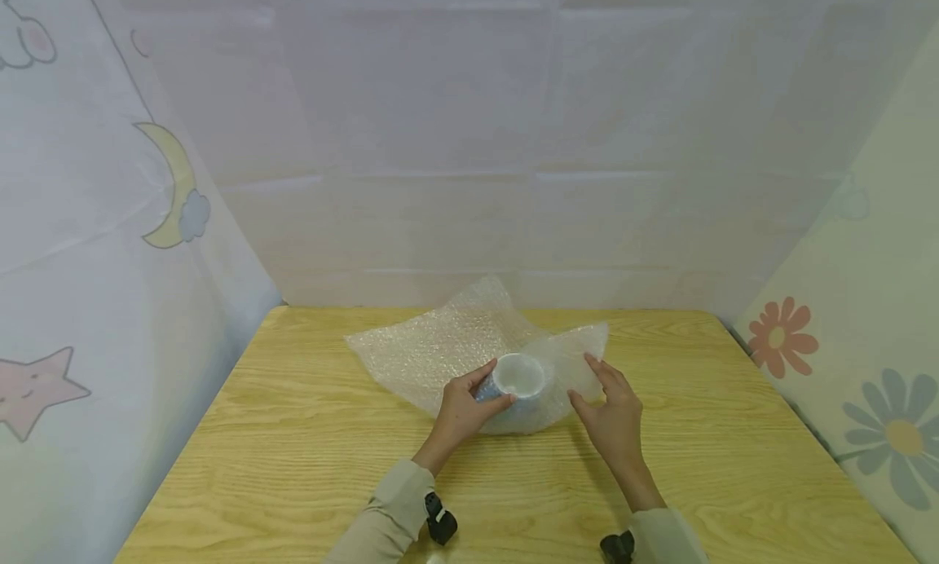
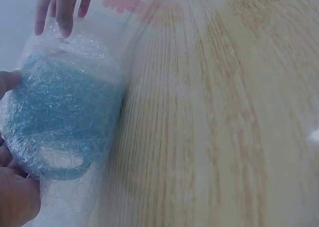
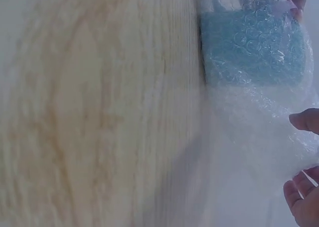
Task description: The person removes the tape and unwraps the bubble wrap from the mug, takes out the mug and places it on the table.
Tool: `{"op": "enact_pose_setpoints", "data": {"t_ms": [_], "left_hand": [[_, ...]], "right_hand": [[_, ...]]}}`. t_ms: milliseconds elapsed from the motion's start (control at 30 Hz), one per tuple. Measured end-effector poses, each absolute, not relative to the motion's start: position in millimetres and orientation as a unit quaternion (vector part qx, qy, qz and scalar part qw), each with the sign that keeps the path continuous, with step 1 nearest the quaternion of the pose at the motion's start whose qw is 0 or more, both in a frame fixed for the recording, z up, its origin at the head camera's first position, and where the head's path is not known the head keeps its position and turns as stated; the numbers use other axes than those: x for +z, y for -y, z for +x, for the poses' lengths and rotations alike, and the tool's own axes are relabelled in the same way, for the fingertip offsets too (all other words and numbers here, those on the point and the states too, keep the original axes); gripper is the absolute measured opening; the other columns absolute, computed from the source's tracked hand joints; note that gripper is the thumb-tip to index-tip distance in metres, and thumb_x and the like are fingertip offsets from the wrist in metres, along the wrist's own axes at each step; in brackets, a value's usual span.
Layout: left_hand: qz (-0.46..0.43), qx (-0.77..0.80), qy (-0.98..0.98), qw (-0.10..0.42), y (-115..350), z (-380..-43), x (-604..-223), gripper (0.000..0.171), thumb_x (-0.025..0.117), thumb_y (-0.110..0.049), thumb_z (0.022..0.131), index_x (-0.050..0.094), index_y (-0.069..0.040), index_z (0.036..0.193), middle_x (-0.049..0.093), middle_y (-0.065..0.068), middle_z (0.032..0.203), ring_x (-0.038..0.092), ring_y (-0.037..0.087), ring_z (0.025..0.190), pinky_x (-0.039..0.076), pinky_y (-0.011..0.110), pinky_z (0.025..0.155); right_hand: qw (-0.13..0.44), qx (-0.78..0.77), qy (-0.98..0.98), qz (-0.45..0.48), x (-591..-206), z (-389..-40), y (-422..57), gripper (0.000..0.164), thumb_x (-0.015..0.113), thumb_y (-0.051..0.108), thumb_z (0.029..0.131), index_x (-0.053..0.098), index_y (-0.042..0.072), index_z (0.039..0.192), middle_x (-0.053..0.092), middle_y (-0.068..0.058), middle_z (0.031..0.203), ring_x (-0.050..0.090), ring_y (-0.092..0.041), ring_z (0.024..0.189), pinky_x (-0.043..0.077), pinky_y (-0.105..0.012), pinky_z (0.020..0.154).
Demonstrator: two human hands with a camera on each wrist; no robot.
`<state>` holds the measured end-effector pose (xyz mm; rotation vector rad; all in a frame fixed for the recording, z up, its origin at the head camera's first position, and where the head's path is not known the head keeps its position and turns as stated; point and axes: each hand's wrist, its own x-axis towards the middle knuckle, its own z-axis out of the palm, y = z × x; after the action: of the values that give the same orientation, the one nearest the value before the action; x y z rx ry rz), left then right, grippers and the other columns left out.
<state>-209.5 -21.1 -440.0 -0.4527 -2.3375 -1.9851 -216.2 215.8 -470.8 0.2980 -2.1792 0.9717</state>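
Observation:
A blue mug point(image 1: 519, 375) stands upright on the table with its pale inside facing up. Bubble wrap point(image 1: 447, 344) passes round its front and spreads out behind it to the left. My left hand point(image 1: 462, 407) grips the mug from the left, thumb in front and fingers behind. In the left wrist view the mug's handle point(image 2: 65, 173) shows through the clear layer. My right hand point(image 1: 614, 417) is at the loose right end of the wrap, its thumb and fingers spread apart and touching the sheet.
The wooden table point(image 1: 293, 458) reaches back to a pale hanging sheet point(image 1: 440, 140). Printed side sheets with a moon point(image 1: 172, 189) on the left and flowers point(image 1: 783, 336) on the right flank it. Dark wrist cameras point(image 1: 440, 522) sit at both cuffs.

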Motion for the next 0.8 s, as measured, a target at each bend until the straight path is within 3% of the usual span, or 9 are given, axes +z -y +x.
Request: {"op": "enact_pose_setpoints", "data": {"t_ms": [233,400,800], "left_hand": [[-0.136,-0.638,0.758,0.024,19.6,-232.4,-480.4,0.066,0.082,-0.024,0.081,0.054,-0.008,0.138,0.051,0.009,0.139,0.045,0.021,0.13,0.043,0.031,0.099],[-0.141,-0.638,0.756,0.029,19.7,-231.9,-479.8,0.065,0.081,-0.023,0.081,0.054,-0.007,0.138,0.051,0.011,0.139,0.045,0.024,0.13,0.044,0.034,0.099],[-0.13,-0.642,0.755,0.018,19.9,-231.9,-480.1,0.067,0.082,-0.025,0.081,0.053,-0.008,0.139,0.051,0.007,0.14,0.046,0.02,0.129,0.044,0.031,0.098]], "right_hand": [[0.303,0.403,0.861,0.07,-474.6,-215.7,-218.2,0.069,0.085,-0.007,0.067,0.058,-0.002,0.131,0.056,-0.028,0.124,0.052,-0.045,0.116,0.047,-0.059,0.088],[0.254,0.405,0.877,0.05,-475.8,-215.2,-220.1,0.075,0.084,-0.001,0.069,0.052,0.0,0.137,0.05,-0.03,0.132,0.045,-0.046,0.123,0.037,-0.06,0.099],[0.19,0.4,0.896,0.037,-481.1,-215.0,-223.9,0.077,0.082,0.009,0.075,0.044,-0.001,0.142,0.042,-0.031,0.14,0.037,-0.049,0.128,0.03,-0.063,0.102]]}}
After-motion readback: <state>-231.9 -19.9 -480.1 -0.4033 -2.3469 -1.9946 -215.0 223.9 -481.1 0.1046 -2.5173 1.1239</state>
